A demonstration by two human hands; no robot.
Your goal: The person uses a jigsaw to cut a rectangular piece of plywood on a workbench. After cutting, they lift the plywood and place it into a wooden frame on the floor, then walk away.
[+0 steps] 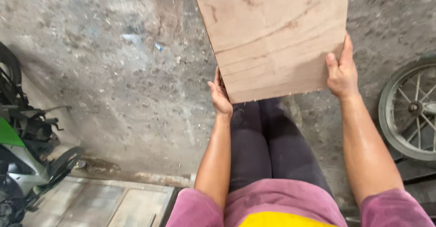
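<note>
left hand (220, 96), right hand (341, 72), board (272, 36) btwn

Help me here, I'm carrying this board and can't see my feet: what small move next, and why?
Probably tilt the plywood board up slightly before stepping. The left hand and right hand grip only its near corners, it hides the concrete floor ahead, and a spoked wheel sits close on the right.

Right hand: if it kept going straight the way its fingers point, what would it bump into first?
The right hand points up the edge of the wooden board it grips. Beyond the fingertips only bare concrete floor shows, so the way looks free, though depth is hard to judge.
</note>
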